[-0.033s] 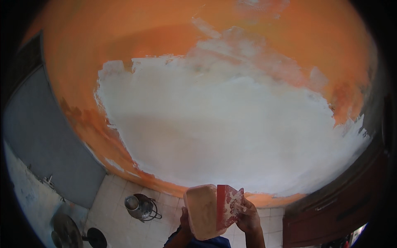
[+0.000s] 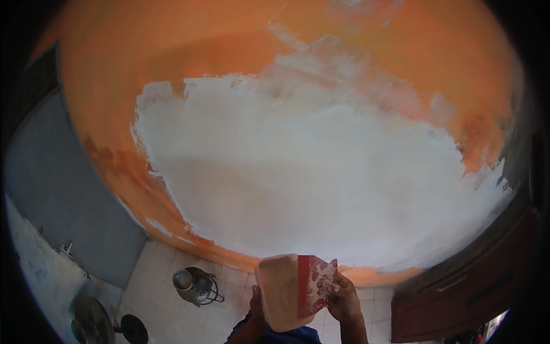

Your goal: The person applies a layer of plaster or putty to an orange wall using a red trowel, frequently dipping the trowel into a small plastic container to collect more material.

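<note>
While the right grip (image 2: 345,302) pinches, the red scraper (image 2: 309,286) extends left.

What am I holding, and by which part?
Left grip: the tray, by its left side. Right grip: the scraper, by its right edge.

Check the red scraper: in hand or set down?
In hand: the right hand grips the red scraper at its right edge, over the tan tray. Cannot tell whether scraper and tray touch.
</note>
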`<state>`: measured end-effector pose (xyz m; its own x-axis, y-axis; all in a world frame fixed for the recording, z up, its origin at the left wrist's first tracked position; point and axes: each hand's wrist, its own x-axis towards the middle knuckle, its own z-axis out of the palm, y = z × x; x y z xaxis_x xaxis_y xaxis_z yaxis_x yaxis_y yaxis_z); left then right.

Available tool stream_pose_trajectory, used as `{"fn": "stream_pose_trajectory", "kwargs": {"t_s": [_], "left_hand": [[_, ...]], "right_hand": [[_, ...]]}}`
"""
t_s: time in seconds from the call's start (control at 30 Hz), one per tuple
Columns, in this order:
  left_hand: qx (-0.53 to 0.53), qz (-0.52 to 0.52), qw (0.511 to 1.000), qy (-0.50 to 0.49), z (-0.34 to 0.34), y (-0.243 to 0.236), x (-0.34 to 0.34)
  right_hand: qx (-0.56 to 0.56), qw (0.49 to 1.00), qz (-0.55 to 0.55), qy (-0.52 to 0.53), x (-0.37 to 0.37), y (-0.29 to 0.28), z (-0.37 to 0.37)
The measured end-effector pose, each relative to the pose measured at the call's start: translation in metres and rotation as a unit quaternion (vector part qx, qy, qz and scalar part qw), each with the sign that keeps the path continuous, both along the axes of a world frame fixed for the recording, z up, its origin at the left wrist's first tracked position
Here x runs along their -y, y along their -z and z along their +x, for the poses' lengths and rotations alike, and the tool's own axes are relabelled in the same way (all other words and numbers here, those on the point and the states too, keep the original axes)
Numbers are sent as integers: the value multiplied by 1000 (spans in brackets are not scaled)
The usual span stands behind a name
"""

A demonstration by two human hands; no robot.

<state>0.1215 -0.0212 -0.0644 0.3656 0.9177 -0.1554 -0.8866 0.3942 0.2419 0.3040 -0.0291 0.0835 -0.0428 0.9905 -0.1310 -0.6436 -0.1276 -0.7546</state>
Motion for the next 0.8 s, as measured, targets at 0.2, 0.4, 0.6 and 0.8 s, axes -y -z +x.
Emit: {"fn": "stream_pose_trajectory", "kwargs": {"t_s": [0.2,0.4,0.6,0.8], "left_hand": [[32,15,999,7,-15,-2,3],[76,21,996,29,-25,-25,-12],[55,28,998,23,-35,-24,-16],[1,24,1000,9,-37,-21,-23]], "right_hand": [[297,955,14,16,1,-10,-14],[445,885,66,122,-7,-27,-48],[582,802,56,123,-2,-27,-69],[611,784,32,106,-4,-17,-84]]}}
